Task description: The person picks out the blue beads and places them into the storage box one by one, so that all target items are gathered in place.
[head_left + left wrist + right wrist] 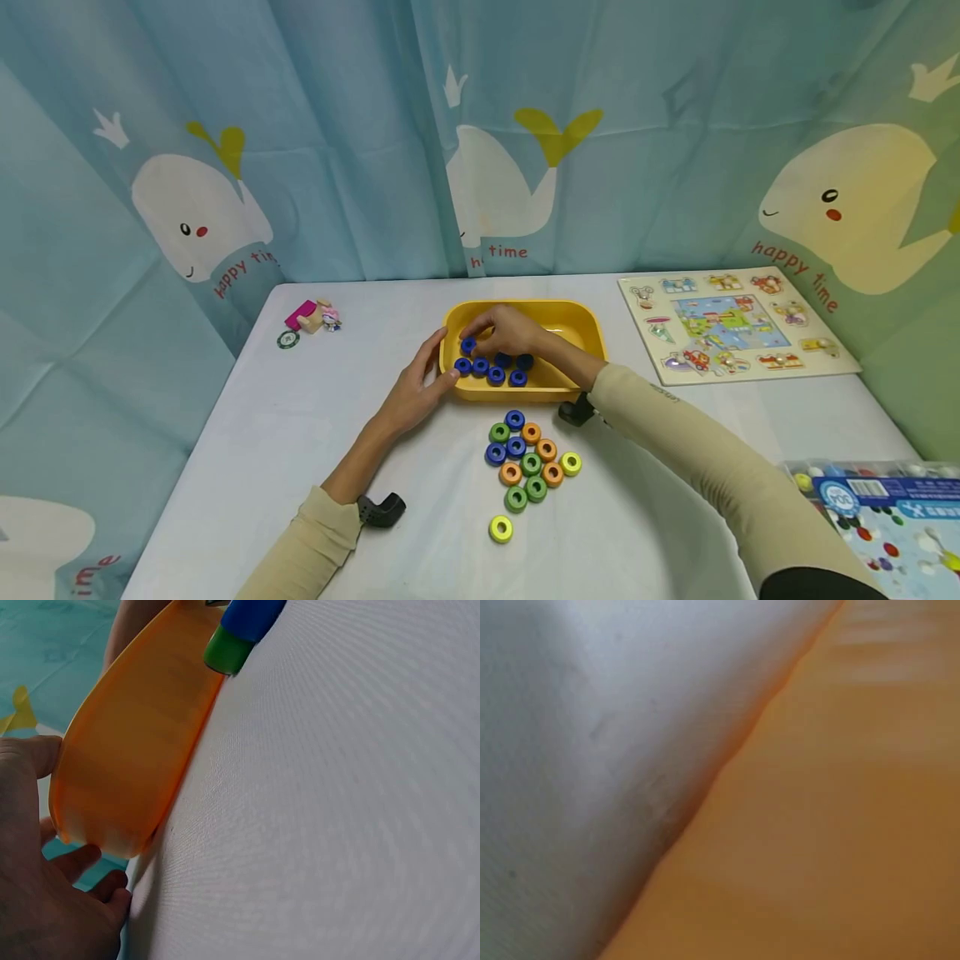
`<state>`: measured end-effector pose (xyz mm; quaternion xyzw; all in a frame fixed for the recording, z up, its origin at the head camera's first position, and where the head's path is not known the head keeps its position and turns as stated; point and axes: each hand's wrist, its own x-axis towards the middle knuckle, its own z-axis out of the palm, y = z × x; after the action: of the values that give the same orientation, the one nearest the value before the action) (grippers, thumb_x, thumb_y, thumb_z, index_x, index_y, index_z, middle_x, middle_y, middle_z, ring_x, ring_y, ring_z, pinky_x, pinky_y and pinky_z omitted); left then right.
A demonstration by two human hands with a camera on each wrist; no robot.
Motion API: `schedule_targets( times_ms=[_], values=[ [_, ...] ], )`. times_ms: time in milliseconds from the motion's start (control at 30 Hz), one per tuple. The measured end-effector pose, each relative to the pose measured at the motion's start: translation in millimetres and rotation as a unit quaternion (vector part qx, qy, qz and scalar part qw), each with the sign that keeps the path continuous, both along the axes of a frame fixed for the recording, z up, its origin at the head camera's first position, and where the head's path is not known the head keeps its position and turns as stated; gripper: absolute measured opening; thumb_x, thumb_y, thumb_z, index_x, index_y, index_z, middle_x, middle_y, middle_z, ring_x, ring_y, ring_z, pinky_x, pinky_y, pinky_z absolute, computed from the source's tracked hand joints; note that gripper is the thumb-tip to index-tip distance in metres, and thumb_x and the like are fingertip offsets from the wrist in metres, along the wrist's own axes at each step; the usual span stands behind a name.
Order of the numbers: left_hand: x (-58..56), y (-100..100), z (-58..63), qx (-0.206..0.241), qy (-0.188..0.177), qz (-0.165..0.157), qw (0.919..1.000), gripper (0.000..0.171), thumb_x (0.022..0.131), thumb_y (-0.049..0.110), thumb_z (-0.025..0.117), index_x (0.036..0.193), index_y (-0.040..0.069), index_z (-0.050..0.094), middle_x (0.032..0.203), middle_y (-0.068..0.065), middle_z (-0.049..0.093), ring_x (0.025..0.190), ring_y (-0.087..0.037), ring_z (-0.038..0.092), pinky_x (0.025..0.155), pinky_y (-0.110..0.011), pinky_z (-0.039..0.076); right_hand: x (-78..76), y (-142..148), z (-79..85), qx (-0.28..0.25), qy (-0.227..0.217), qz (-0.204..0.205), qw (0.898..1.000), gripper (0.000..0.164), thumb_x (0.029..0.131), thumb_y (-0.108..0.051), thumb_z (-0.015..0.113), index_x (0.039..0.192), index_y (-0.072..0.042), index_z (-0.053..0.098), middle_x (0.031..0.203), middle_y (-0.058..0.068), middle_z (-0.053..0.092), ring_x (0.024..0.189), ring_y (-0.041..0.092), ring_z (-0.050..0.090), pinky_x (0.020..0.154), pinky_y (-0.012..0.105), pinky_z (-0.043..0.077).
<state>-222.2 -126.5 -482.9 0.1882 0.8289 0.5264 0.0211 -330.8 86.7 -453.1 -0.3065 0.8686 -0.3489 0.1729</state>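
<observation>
A yellow plastic tray (408, 393) with several blue rings (496, 376) inside stands at the middle of the table. My left hand (412, 390) holds its left end, thumb at the near corner and fingers along the outer side. In the left wrist view, that hand (56, 862) touches the tray's orange-looking wall (139, 742). My right hand (506, 332) reaches into the tray and pinches a blue ring (468, 345) near the left wall; its fingertips are partly hidden. The right wrist view shows only the blurred tray wall (817, 825) beside the white cloth.
Several blue, green, orange and yellow rings (531, 464) lie in front of the tray. A wooden picture puzzle board (652, 333) is at the back right, a boxed set (892, 517) at the near right. Small toys (311, 318) sit at the back left. A whale-print curtain (345, 167) hangs behind.
</observation>
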Motion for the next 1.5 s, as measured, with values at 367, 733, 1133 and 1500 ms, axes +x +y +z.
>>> schedule_targets(
  times_ms=[367,733,1133,1500],
  values=[
    [0.3,1,0.0,-0.008,0.005,0.003,1.0000,0.068,0.093,0.035,0.054,0.149,0.028,0.017,0.151,0.010,0.019,0.135,-0.011,0.023,0.109,-0.034,0.022,9.3,13,29.6,-0.032,-0.013,-0.039,0.999,0.032,0.081,-0.022,0.073,0.112,-0.015,0.069,0.108,-0.006,0.065,0.103,0.019,0.056,0.088,0.031,0.046],
    [-1.7,1,0.8,-0.001,0.019,0.000,0.9998,0.068,0.093,0.030,0.056,0.149,0.027,0.018,0.151,0.008,0.021,0.135,-0.011,0.025,0.109,-0.034,0.023,88.1,51,65.4,-0.045,0.049,0.020,0.998,0.023,0.080,-0.029,0.073,0.103,-0.029,0.071,0.092,-0.012,0.067,0.057,0.015,0.050,0.050,0.027,0.042],
    [0.4,1,-1.1,0.006,0.012,-0.003,0.9999,0.069,0.092,0.036,0.056,0.149,0.027,0.018,0.151,0.011,0.018,0.135,-0.009,0.022,0.109,-0.032,0.021,142.5,51,31.3,-0.051,0.004,0.141,0.989,0.028,0.082,-0.024,0.073,0.109,-0.023,0.069,0.092,-0.008,0.067,0.060,0.012,0.053,0.052,0.023,0.047],
    [2.7,2,4.2,0.005,0.020,-0.005,0.9998,0.069,0.093,0.033,0.055,0.149,0.021,0.018,0.152,0.002,0.020,0.136,-0.015,0.024,0.109,-0.035,0.022,139.9,43,4.7,-0.020,0.028,0.162,0.986,0.028,0.082,-0.024,0.071,0.110,-0.025,0.069,0.099,-0.017,0.065,0.074,0.007,0.055,0.063,0.021,0.047]
  ],
)
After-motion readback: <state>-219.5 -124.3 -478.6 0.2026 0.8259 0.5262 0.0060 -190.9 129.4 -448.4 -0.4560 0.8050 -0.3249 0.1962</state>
